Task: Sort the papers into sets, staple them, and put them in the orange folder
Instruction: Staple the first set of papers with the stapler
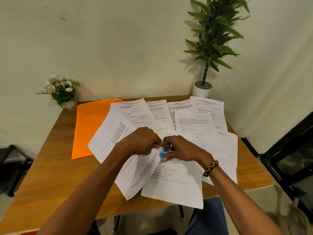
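The right hand [179, 148] grips a blue stapler [165, 152], the left hand [142, 141] pinches a paper set [133, 173]; print mostly unreadable.

The wooden desk [50, 175] carries an orange folder [89, 126] lying flat beyond and to the left of the left hand [142, 141], printed papers [194, 126] fanned out under and beyond both hands, a flower pot [67, 102] and a potted plant [202, 89] at its far corners.

Fanned papers [186, 119] beside orange folder [89, 126]
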{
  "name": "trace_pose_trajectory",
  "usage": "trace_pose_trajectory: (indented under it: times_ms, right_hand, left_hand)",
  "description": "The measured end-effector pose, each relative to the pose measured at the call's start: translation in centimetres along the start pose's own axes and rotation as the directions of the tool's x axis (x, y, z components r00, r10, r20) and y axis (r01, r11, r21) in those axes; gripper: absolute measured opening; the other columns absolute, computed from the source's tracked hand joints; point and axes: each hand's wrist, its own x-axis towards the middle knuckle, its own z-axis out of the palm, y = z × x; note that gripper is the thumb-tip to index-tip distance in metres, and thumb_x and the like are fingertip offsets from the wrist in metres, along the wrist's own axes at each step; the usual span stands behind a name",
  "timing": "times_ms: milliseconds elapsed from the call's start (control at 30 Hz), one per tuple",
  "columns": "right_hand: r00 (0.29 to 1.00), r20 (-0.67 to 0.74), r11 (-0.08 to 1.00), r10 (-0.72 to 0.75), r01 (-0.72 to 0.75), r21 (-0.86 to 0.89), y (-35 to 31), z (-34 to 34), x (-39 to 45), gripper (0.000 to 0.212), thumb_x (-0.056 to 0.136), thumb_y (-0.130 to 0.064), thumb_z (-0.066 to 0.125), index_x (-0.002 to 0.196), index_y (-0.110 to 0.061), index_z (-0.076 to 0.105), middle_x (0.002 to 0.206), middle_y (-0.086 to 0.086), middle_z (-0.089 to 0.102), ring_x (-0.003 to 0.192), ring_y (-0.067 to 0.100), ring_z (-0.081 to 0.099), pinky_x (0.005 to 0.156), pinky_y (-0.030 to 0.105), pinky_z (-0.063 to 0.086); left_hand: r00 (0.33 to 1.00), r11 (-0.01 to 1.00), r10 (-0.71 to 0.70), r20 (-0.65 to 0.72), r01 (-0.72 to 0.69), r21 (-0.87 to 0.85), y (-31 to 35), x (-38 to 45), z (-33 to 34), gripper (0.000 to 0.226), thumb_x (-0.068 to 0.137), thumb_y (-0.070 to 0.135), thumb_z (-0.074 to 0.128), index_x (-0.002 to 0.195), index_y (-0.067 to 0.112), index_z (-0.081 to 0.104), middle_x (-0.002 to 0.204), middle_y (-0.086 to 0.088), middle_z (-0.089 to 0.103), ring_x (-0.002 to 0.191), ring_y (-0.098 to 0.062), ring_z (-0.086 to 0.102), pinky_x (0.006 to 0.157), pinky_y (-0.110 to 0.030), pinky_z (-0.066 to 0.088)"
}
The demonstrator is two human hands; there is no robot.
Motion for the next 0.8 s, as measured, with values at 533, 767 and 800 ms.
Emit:
trace_pose_trajectory:
  times_ms: [533, 767, 800]
  right_hand:
    - [0.999, 0.036, 1.000, -0.018, 0.018, -0.013, 0.0, 0.8, 0.3, 0.045, 0.078, -0.045, 0.084, 0.098, -0.008, 0.070, 0.089, 0.009, 0.067, 0.070, 0.010, 0.053, 0.065, 0.029, 0.041]
    - [0.998, 0.052, 1.000, -0.030, 0.030, 0.010, 0.2, 1.0, 0.4, 0.050, 0.081, -0.043, 0.082, 0.090, 0.003, 0.065, 0.070, 0.001, 0.048, 0.061, 0.009, 0.036, 0.058, 0.025, 0.029]
    - [0.999, 0.047, 1.000, -0.027, 0.027, 0.012, 0.4, 1.2, 0.5, 0.048, 0.080, -0.042, 0.083, 0.087, 0.001, 0.064, 0.069, -0.001, 0.047, 0.060, 0.009, 0.036, 0.059, 0.026, 0.030]
  left_hand:
    - [0.992, 1.000, -0.021, 0.121, 0.019, 0.020, 0.5, -0.2, 0.5, 0.014, 0.097, 0.020, 0.066, 0.111, 0.019, 0.067, 0.095, 0.002, 0.061, 0.089, -0.011, 0.044, 0.087, -0.037, 0.051]
    - [0.989, 1.000, -0.010, 0.151, 0.009, 0.005, 0.5, 0.0, 0.8, 0.013, 0.098, 0.020, 0.064, 0.112, 0.019, 0.066, 0.090, 0.007, 0.048, 0.095, -0.014, 0.046, 0.085, -0.035, 0.048]
    - [0.988, 1.000, -0.004, 0.151, 0.003, 0.007, 0.4, 0.1, 0.9, 0.014, 0.098, 0.021, 0.064, 0.112, 0.018, 0.066, 0.091, 0.006, 0.050, 0.093, -0.013, 0.045, 0.087, -0.036, 0.049]
